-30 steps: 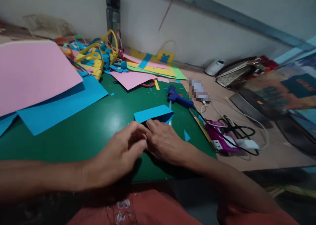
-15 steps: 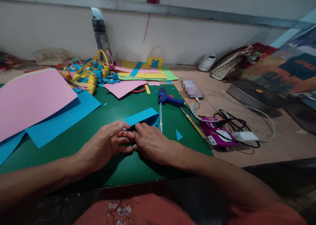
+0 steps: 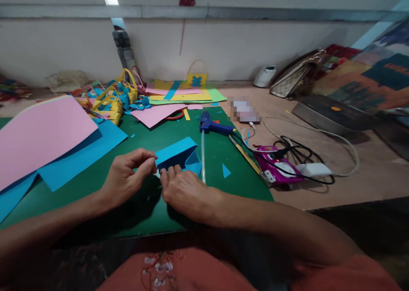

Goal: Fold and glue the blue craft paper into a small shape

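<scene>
A folded blue paper box (image 3: 177, 151) with an open top rests on the green mat, its right end flap bent inward. At its left end my left hand (image 3: 128, 176) pinches the paper's edge between thumb and fingers. My right hand (image 3: 188, 193) is curled over the near wall, fingers inside and the thumb hidden from view. Just right of the box lies a blue glue gun (image 3: 217, 128), a clear glue stick (image 3: 203, 154) trailing from it toward me.
Pink sheets (image 3: 47, 137) and blue sheets (image 3: 83, 154) lie at left. Small yellow paper baskets (image 3: 111, 105) stand behind. Red-handled scissors (image 3: 176, 115) sit partly under pink paper. On the right are a cutter knife (image 3: 247, 157), a purple power strip (image 3: 276, 167) with cables, and a phone (image 3: 245, 111).
My left hand has moved from beside my right fingers to the box's left end and closed in a pinch. My right hand has shifted slightly left, and the box shows more open.
</scene>
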`<action>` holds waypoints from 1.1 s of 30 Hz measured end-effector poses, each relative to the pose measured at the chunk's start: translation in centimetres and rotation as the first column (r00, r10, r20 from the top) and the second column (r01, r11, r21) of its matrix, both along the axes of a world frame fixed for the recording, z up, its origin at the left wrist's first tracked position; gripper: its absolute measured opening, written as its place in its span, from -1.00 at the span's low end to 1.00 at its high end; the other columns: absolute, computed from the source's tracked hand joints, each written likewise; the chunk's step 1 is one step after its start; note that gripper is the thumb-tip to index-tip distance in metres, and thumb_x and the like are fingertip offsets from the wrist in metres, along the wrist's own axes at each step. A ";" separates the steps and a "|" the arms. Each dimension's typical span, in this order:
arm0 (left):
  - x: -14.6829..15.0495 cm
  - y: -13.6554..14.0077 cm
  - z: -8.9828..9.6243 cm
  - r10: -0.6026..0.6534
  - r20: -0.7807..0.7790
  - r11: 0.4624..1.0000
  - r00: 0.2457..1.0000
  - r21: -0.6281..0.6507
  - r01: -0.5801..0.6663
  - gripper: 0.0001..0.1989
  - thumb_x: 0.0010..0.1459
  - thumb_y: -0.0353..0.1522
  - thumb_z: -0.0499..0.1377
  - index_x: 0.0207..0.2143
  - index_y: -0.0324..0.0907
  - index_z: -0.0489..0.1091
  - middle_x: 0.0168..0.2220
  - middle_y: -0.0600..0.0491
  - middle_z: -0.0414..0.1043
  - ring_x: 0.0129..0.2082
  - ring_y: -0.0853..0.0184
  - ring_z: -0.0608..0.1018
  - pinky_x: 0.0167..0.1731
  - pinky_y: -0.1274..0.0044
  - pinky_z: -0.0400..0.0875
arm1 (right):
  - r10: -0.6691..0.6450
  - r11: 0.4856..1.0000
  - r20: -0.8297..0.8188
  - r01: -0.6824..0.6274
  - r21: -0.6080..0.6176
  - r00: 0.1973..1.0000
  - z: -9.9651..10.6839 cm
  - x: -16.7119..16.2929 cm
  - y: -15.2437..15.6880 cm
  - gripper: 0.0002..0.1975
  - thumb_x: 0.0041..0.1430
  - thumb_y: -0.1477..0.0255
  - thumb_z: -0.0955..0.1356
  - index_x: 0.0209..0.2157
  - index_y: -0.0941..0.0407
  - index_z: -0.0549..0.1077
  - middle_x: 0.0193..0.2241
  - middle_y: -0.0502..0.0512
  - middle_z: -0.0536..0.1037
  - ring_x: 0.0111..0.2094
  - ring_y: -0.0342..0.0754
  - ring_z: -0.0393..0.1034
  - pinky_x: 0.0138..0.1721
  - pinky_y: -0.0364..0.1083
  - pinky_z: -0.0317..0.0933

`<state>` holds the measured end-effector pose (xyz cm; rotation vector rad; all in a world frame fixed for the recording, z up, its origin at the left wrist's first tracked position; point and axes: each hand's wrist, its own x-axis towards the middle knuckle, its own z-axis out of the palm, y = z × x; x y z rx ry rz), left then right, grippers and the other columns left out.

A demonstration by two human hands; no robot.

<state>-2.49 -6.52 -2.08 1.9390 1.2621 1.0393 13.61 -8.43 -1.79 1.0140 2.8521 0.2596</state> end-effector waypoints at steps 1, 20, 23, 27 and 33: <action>-0.1 0.2 -0.1 0.021 -0.024 0.998 0.999 0.052 -0.020 -0.83 0.13 -0.37 0.06 -0.45 -0.24 0.38 -0.55 0.13 0.43 -0.57 0.49 0.41 -0.52 0.65 0.29 | -0.002 1.000 -0.009 0.002 -0.001 1.000 -0.1 0.1 0.1 -0.69 0.14 0.70 0.12 -0.11 0.39 0.33 -0.37 0.34 0.51 -0.35 0.08 0.44 -0.54 -0.06 0.25; 0.5 -1.9 -1.9 -0.059 -0.830 0.956 0.555 0.114 0.272 -0.59 0.21 -0.18 -0.05 0.00 -0.21 0.29 -0.32 -0.06 0.32 -0.32 0.23 0.37 -0.40 0.44 0.30 | -0.175 0.962 -0.113 0.146 -0.230 0.978 0.4 2.0 2.8 -0.75 0.13 0.63 0.20 -0.15 0.17 0.34 -0.33 0.14 0.58 -0.36 -0.04 0.46 -0.49 -0.12 -0.02; 0.6 -1.8 -1.9 -0.067 -0.824 0.958 0.563 0.104 0.266 -0.59 0.21 -0.18 -0.07 0.00 -0.22 0.28 -0.31 -0.07 0.30 -0.32 0.22 0.36 -0.37 0.42 0.30 | -0.163 0.960 -0.179 0.114 -0.255 0.970 0.1 2.5 3.3 -0.70 0.12 0.63 0.22 -0.09 0.17 0.34 -0.28 0.17 0.58 -0.34 -0.05 0.46 -0.44 -0.14 0.04; 0.6 -1.7 -2.2 -0.070 -0.801 0.960 0.595 0.108 0.258 -0.63 0.22 -0.18 -0.08 -0.09 -0.21 0.32 -0.32 -0.06 0.29 -0.32 0.23 0.35 -0.36 0.41 0.30 | -0.183 0.953 -0.310 0.091 -0.289 0.933 -0.2 2.8 3.7 -0.77 0.20 0.45 0.24 -0.11 0.17 0.38 -0.30 0.17 0.58 -0.33 -0.03 0.45 -0.38 -0.13 0.11; 0.6 -1.4 -2.9 -0.044 -0.806 0.950 0.590 0.149 0.275 -0.70 0.23 -0.31 -0.12 -0.14 -0.21 0.32 -0.37 -0.05 0.28 -0.39 0.26 0.33 -0.44 0.45 0.27 | -0.202 0.956 -0.274 0.128 -0.266 0.940 0.0 1.9 3.1 -0.68 0.10 0.28 0.35 -0.16 0.17 0.40 -0.24 0.19 0.53 -0.23 0.04 0.40 -0.35 -0.09 0.14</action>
